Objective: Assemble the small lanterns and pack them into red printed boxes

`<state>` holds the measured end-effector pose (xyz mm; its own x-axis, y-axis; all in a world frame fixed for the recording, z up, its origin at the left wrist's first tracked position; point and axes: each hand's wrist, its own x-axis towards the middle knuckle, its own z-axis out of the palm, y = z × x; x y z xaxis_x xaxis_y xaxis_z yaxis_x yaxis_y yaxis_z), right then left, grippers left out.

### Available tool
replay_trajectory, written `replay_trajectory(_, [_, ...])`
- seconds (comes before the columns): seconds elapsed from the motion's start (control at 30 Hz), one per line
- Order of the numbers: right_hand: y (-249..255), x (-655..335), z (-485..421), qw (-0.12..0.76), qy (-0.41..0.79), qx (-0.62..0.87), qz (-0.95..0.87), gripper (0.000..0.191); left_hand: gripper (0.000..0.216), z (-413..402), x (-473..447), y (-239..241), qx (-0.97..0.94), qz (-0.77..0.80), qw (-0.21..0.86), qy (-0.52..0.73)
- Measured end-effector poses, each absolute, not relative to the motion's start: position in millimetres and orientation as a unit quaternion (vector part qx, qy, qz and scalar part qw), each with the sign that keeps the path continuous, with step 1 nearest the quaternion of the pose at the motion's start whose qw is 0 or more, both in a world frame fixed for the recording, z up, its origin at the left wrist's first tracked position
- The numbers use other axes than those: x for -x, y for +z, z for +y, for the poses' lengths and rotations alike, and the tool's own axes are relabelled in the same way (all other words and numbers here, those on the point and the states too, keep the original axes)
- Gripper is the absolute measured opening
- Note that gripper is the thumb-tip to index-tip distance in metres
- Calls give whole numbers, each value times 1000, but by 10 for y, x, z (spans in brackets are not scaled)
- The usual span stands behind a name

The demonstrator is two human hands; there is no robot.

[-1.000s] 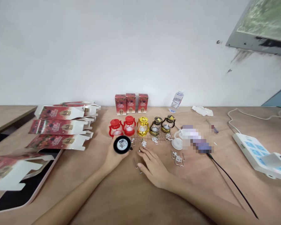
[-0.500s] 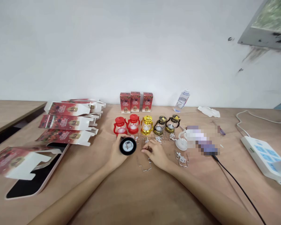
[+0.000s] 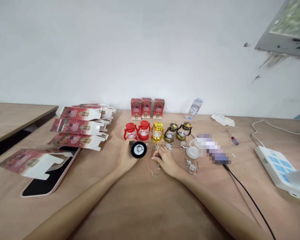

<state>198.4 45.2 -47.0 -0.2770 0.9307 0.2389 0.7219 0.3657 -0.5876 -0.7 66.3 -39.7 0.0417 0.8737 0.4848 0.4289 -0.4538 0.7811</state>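
The left hand [image 3: 125, 156] has its grip wrapped around a round black piece [image 3: 138, 149], holding it face up just in front of the red lanterns [image 3: 143, 131]. If that hold loosens or tilts, the piece could slip, and anything loose on its pale face could slide off. So close behind it, a careless backward nudge could also tip a lantern over. The right hand [image 3: 166, 162] hovers low beside it, thumb and fingertips drawn together; whether something small is pinched there cannot be told, but a tiny part would be easily dropped and lost on the desk [image 3: 140, 203]. The bent wire [image 3: 155, 175] lies near those fingers, where a dragging wrist might catch or bend it. Farther right, the wire and white bracket [image 3: 190, 165] sit near the forearm's path, so a wide sweep of that arm could scatter them.
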Motion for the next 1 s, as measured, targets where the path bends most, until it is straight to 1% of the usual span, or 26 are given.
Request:
replay_trajectory(0.13, [-473,-2005,455,329,204,523,-759,14,38,618,-12,-338,-699,471,209,495])
replay_trajectory(0.2, [-440,-2022,429,387,216,530,-723,13,37,598,-20,-326,-707,470,192,492])
replay_trajectory(0.27, [-396,-2040,380,464,214,534,-673,13,34,582,-20,-326,-715,473,166,488])
replay_trajectory(0.37, [-341,-2056,269,573,181,521,-606,14,32,565,-1,-343,-733,475,125,470])
replay_trajectory(0.47, [-316,-2029,126,631,151,511,-564,16,29,554,24,-367,-773,438,91,450])
replay_trajectory(0.6, [-295,-1925,-87,654,137,501,-550,15,22,543,23,-398,-798,411,46,438])
replay_trajectory(0.7, [-282,-1858,-204,639,149,463,-595,12,17,533,3,-424,-815,394,-6,425])
replay_trajectory(0.8, [-276,-1836,-231,612,151,441,-640,9,20,526,-13,-443,-825,361,-76,428])
replay_trajectory(0.9, [-273,-1844,-188,614,131,450,-635,7,24,527,-17,-447,-823,325,-145,444])
replay_trajectory(1.0, [-275,-1859,-137,623,139,451,-624,7,26,533,-12,-450,-827,294,-164,450])
